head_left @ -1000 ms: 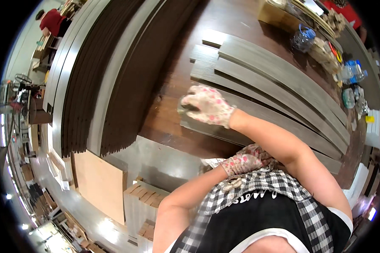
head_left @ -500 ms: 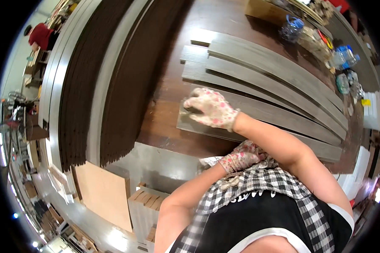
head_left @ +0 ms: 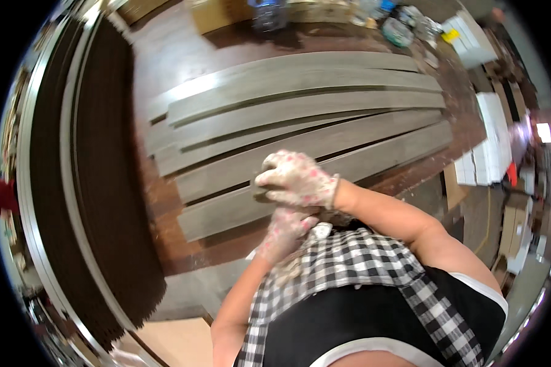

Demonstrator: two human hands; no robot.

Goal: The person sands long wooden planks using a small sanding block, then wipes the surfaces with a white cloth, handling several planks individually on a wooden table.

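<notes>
My right hand (head_left: 297,180), in a white glove with pink spots, is above the nearest grey plank (head_left: 217,215). Its fingers curl round a small dull grey-brown thing whose kind I cannot make out. Just below, at the apron front, is my left hand (head_left: 284,233), gloved alike. Its fingers are bent together, and whatever they hold is hidden. A crumpled whitish bit (head_left: 321,230) shows beside it. Beyond my hands, several more long grey planks (head_left: 312,101) lie roughly side by side on the brown table (head_left: 165,248), some overlapping.
Tall stacks of dark boards with pale edges (head_left: 104,183) stand along the left. At the far side are a cardboard box (head_left: 217,13), a blue-tinted plastic bottle (head_left: 269,15) and crumpled clear plastic (head_left: 398,32). White boxes (head_left: 493,137) stand at the right.
The view has swung to the right. My right hand has drawn back from the plank's left end toward my body. Both hands are now close together, the left out from the apron.
</notes>
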